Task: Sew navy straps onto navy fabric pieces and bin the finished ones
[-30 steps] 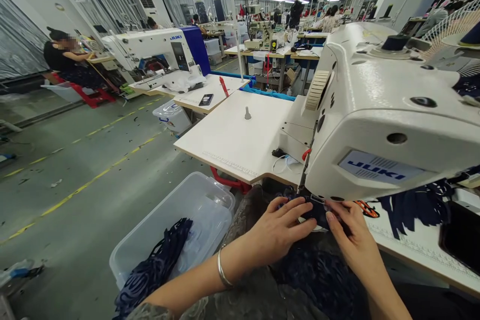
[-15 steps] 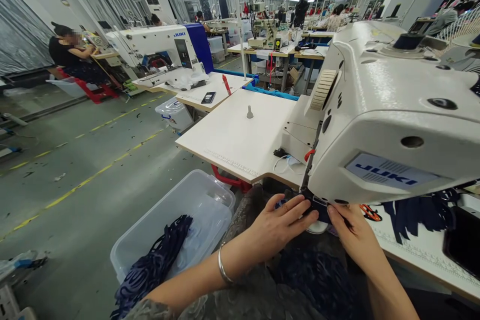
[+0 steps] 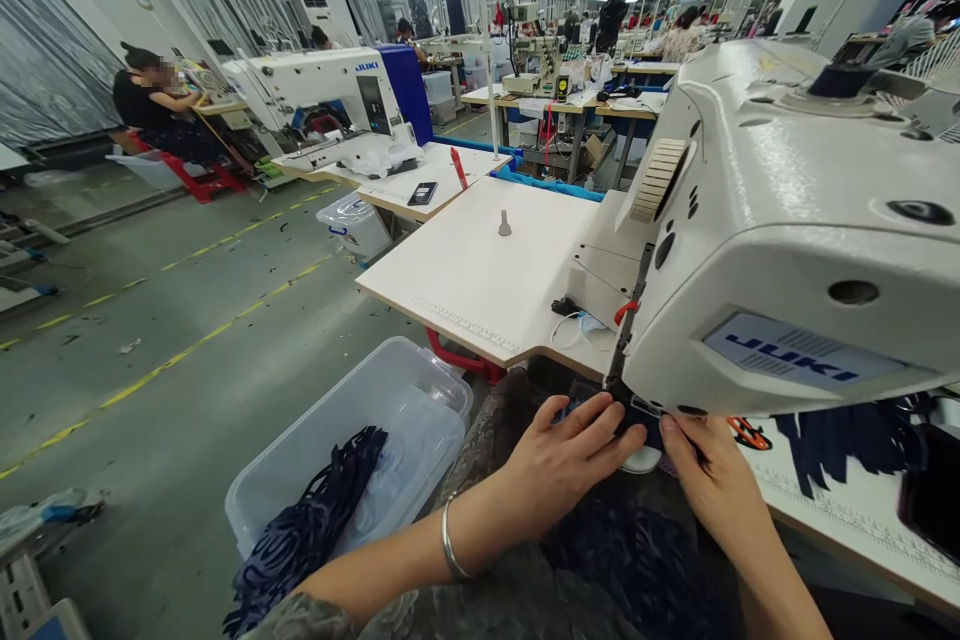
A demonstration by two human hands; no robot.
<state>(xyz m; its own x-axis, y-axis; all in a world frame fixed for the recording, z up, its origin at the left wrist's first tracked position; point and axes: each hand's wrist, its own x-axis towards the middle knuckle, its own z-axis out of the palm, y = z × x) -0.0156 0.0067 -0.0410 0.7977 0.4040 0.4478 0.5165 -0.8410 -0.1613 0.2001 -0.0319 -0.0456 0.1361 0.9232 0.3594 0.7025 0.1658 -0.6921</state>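
Observation:
A white JUKI sewing machine [image 3: 750, 250] stands before me, its needle end low over a dark navy fabric strip [image 3: 651, 428]. My left hand [image 3: 574, 450] lies over the strip with stretched, slightly spread fingers pressing on it and the thumb apart. On the strip's other side, my right hand [image 3: 705, 470] pinches its edge between thumb and fingers. The needle point is hidden by the machine head and my fingers. A heap of navy strips [image 3: 630, 560] rests in my lap.
A clear plastic bin [image 3: 405, 380] holding navy strips [image 3: 315, 530] stands at lower left. White tabletop [image 3: 480, 270] extends beyond it. At right lie orange-handled scissors [image 3: 748, 433], more navy strips [image 3: 847, 440] and a dark phone [image 3: 934, 495]. A seated person [image 3: 154, 105] works far left.
The view has shifted slightly, moving the scene a little to the right. Both hands keep nearly the same places on the strip at the machine.

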